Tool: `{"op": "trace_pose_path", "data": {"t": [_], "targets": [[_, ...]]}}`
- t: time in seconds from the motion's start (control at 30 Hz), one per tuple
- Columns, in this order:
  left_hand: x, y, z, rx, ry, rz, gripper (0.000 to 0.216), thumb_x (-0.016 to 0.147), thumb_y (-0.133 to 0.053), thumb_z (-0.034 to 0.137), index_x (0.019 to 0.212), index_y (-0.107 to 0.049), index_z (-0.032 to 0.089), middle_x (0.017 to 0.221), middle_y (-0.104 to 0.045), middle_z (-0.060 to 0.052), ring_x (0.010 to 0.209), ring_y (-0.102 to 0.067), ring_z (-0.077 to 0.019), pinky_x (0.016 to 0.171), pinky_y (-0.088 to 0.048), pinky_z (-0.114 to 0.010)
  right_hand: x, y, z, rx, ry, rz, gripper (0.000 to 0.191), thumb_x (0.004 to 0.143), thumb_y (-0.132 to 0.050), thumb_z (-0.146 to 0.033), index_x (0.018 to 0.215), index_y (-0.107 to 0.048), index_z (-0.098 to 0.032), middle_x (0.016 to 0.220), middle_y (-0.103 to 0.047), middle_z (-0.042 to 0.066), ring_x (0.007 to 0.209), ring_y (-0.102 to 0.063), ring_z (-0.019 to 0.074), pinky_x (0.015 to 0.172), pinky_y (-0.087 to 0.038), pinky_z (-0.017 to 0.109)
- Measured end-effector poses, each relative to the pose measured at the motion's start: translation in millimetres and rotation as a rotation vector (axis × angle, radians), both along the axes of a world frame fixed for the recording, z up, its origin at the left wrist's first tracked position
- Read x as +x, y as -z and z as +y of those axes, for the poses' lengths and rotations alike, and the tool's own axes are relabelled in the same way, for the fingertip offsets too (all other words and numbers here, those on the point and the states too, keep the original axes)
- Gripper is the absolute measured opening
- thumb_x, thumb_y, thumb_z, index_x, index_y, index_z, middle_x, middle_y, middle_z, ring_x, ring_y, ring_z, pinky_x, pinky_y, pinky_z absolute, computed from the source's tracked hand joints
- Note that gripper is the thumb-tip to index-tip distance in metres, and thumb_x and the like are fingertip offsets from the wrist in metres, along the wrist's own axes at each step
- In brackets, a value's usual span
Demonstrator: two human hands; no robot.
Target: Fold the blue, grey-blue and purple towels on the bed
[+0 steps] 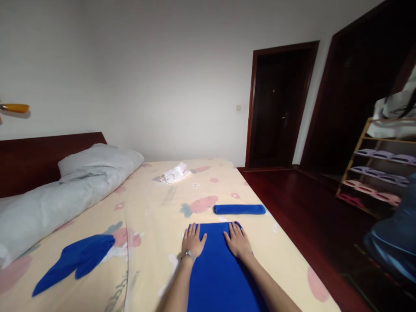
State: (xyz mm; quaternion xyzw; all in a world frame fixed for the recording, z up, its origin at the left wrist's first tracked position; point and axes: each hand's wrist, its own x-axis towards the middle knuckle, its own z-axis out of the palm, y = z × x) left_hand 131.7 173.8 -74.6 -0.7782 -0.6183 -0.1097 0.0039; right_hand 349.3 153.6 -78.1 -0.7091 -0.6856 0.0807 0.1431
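A long blue cloth (218,273) lies flat on the bed, running toward me. My left hand (194,241) rests palm down on its far left corner, fingers stretched out. On the far right corner lies my right hand (238,241), also flat with its fingers spread. Just beyond the cloth's far edge is a blue cloth folded into a narrow strip (239,209). Off to the left, a crumpled blue cloth (76,258) lies loosely on the sheet. Neither hand grips anything.
The bed sheet (156,242) has a carrot print. A grey quilt (74,190) is heaped by the headboard (39,151). A white plastic bag (175,173) lies near the wall. At right stand a shoe rack (373,173) and a dark door (276,108).
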Motion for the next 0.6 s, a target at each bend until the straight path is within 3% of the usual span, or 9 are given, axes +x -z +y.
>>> {"op": "trace_pose_path", "data": {"t": [0.17, 0.27, 0.37, 0.47, 0.53, 0.6], "targets": [[-21, 25.3, 17, 0.0, -0.067, -0.003, 0.072, 0.099, -0.031, 0.06, 0.155, -0.036, 0.015, 0.162, -0.031, -0.011, 0.152, -0.024, -0.0275, 0.125, -0.02, -0.049, 46, 26.0, 19, -0.036, 0.126, 0.018, 0.069, 0.101, -0.025, -0.044, 0.155, -0.026, -0.001, 0.162, -0.024, 0.018, 0.152, -0.019, 0.027, 0.125, -0.01, 0.046], [-20, 20.3, 19, 0.0, -0.046, -0.064, 0.069, 0.1, -0.031, 0.057, 0.154, -0.038, 0.014, 0.161, -0.034, -0.013, 0.151, -0.026, -0.0272, 0.125, -0.02, -0.049, 48, 25.3, 22, -0.027, 0.122, 0.037, 0.069, 0.102, -0.024, -0.045, 0.155, -0.025, -0.001, 0.163, -0.024, 0.017, 0.153, -0.017, 0.0263, 0.125, -0.007, 0.045], [-27, 4.6, 16, -0.011, -0.039, -0.131, 0.064, 0.103, -0.027, 0.048, 0.152, -0.04, 0.01, 0.161, -0.034, -0.014, 0.15, -0.029, -0.0256, 0.124, -0.024, -0.045, 49, 12.4, 16, -0.006, 0.093, 0.071, 0.069, 0.103, -0.02, -0.045, 0.155, -0.026, 0.0, 0.162, -0.027, 0.018, 0.152, -0.021, 0.0265, 0.125, -0.012, 0.044], [-51, -10.3, -13, 0.053, -0.011, -0.157, 0.058, 0.105, -0.027, 0.041, 0.152, -0.041, 0.012, 0.161, -0.034, -0.012, 0.151, -0.028, -0.0246, 0.124, -0.027, -0.042, 62, -4.2, -23, 0.116, 0.038, 0.122, 0.064, 0.103, -0.019, -0.043, 0.155, -0.032, -0.007, 0.164, -0.025, 0.012, 0.152, -0.022, 0.0241, 0.125, -0.02, 0.039], [-70, -11.4, -52, 0.143, 0.068, -0.183, 0.053, 0.105, -0.03, 0.041, 0.151, -0.043, 0.018, 0.161, -0.037, -0.008, 0.15, -0.029, -0.025, 0.123, -0.031, -0.044, 75, -9.3, -72, 0.301, -0.042, 0.19, 0.06, 0.102, -0.023, -0.045, 0.152, -0.041, -0.017, 0.164, -0.027, 0.006, 0.151, -0.025, 0.0256, 0.124, -0.026, 0.043], [-87, -3.4, -101, 0.204, 0.185, -0.195, 0.049, 0.104, -0.038, 0.044, 0.151, -0.044, 0.031, 0.16, -0.038, -0.001, 0.148, -0.034, -0.0248, 0.118, -0.041, -0.045, 86, -6.5, -129, 0.324, -0.159, 0.243, 0.051, 0.101, -0.034, -0.047, 0.148, -0.048, -0.032, 0.161, -0.033, -0.003, 0.147, -0.033, 0.0264, 0.12, -0.035, 0.046]]}}
